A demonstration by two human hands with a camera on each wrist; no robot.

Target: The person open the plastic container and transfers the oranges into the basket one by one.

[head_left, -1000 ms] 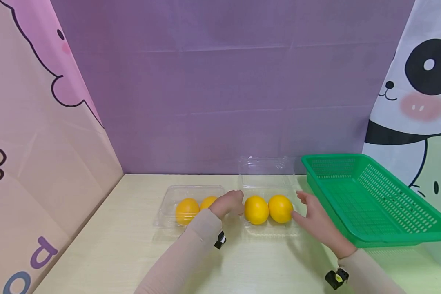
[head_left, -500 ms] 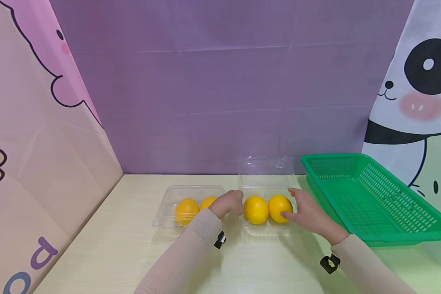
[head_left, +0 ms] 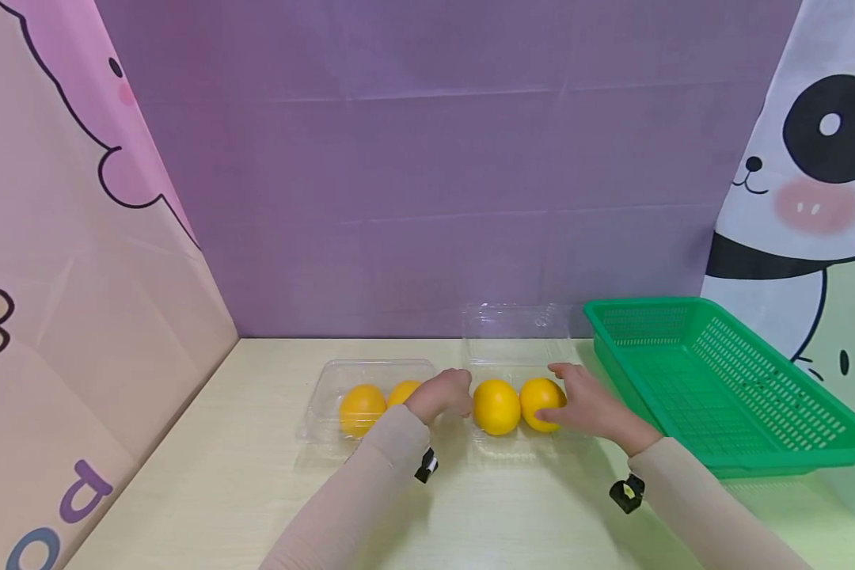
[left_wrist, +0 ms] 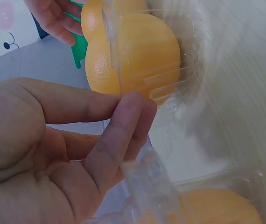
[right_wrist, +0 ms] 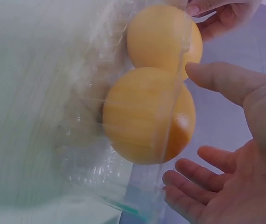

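Two oranges, a left one (head_left: 496, 408) and a right one (head_left: 537, 396), sit side by side in a clear plastic clamshell box (head_left: 516, 336) whose lid stands raised at the back. At the box's left side, my left hand (head_left: 442, 394) pinches the rim between thumb and fingertips; the left wrist view shows this pinch (left_wrist: 130, 100) close up. My right hand (head_left: 590, 405) is at the right orange, with thumb in front and fingers behind. In the right wrist view its fingers (right_wrist: 203, 175) are spread around the orange (right_wrist: 147, 116), and no firm grip shows.
Left of my left hand stands another clear clamshell box (head_left: 328, 396), lid down, with oranges inside, partly hidden by my left arm. A green plastic basket (head_left: 684, 380) stands at the right. A purple backdrop (head_left: 413, 198) rises behind the table.
My right hand has moved left, from beside the box to around the right orange. The left hand and the oranges have stayed in place.
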